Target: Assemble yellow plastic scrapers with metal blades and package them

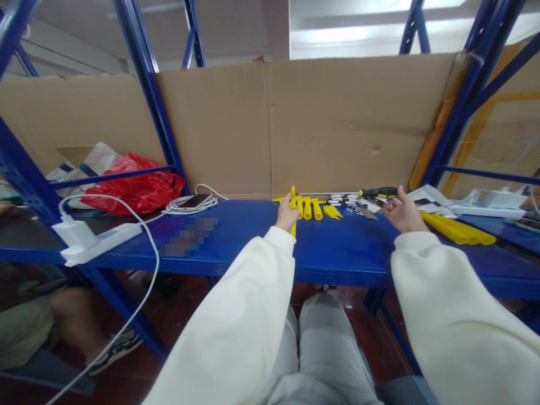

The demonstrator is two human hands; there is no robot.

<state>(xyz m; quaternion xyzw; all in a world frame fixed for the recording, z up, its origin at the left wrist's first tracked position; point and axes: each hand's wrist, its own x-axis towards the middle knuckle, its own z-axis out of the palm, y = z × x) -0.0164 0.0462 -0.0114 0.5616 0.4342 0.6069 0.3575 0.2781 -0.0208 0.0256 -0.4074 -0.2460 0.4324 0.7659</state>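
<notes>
My left hand [286, 215] is closed around a yellow plastic piece [293, 230], which stands upright and shows above and below the fingers. A long-shafted screwdriver [377, 192] with a black and yellow handle lies level in my right hand [404, 211], which grips the handle's end. Its shaft points left, reaching close to the yellow piece; whether the tip touches it I cannot tell. Just right of my left hand lie several yellow plastic pieces [317, 210] and small pointed yellow pieces [332, 212]. Beyond them are dark-and-white striped pieces [342, 199] and a flat metal piece [366, 213].
Long yellow tubes [458, 228] lie right of my right hand on the blue table [248, 239]. At left are a white power strip [112, 241], a coiled cable [185, 207] and a red bag [135, 183]. Cardboard [337, 124] stands behind; another person's leg [76, 318] shows lower left.
</notes>
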